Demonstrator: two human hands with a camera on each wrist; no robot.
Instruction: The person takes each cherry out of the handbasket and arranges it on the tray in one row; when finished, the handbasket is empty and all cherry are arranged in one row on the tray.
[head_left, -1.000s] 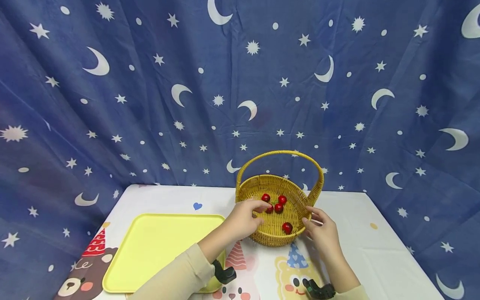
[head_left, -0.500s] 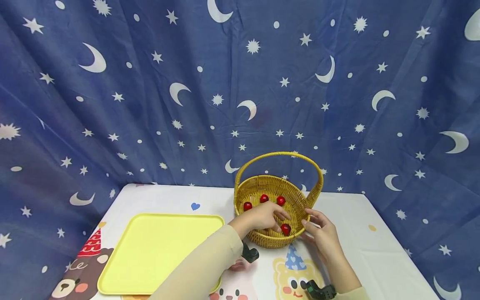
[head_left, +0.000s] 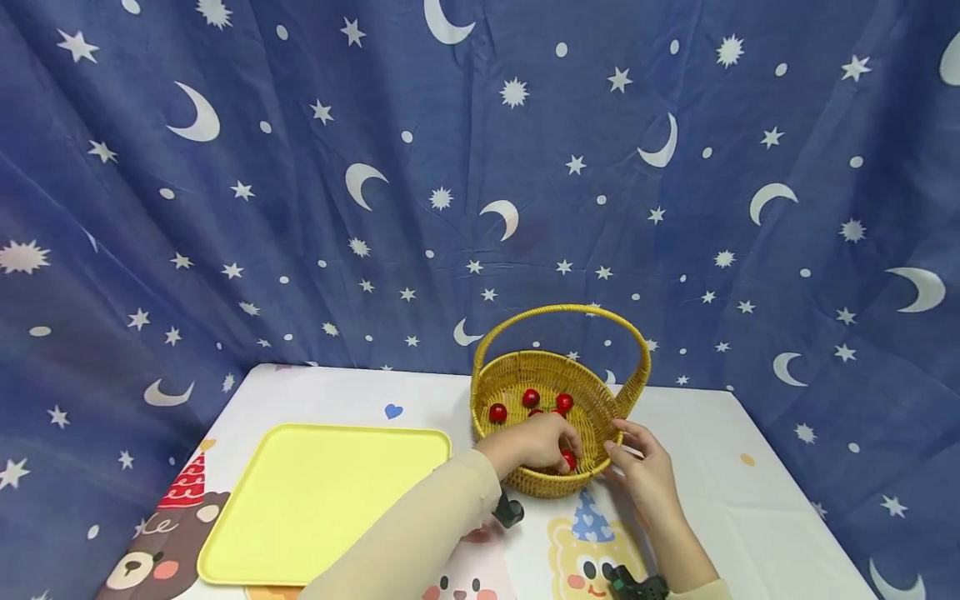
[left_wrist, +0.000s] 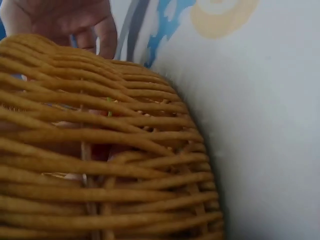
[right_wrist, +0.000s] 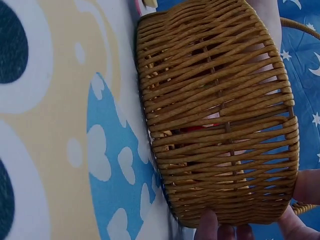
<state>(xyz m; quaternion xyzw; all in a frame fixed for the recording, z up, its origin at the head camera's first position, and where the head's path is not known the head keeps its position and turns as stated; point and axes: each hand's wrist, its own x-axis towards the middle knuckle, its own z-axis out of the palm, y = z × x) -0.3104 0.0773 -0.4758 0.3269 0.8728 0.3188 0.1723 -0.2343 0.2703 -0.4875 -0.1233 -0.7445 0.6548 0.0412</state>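
Left hand point(head_left: 551, 442) of the person dips over the near rim of a round, golden-yellow wicker basket point(head_left: 551, 487), its curled fingers pinching a small, round, glossy red fruit point(head_left: 569, 461) (partly covered by those fingers). That fruit sits inside the basket, toward the near right side. Five more red fruits point(head_left: 497, 412) lie farther back on the woven floor, two of them half hidden behind the hand. Right hand point(head_left: 637, 467) grasps the basket's right side, thumb at the rim and fingertips against the outer wall. A tall arched handle point(head_left: 562, 308) rises over the basket. Through gaps in the weave, both wrist views catch bits of red. Just left of the basket, a shallow, rectangular pale-yellow plastic tray point(head_left: 322, 500) lies flat, the left arm's cream sleeve point(head_left: 427, 517) crossing its near right corner. Beneath everything spreads a white tablecloth point(head_left: 750, 517) printed with cartoon animals; behind hangs a deep-blue curtain point(head_left: 420, 92) patterned with white moons and stars.
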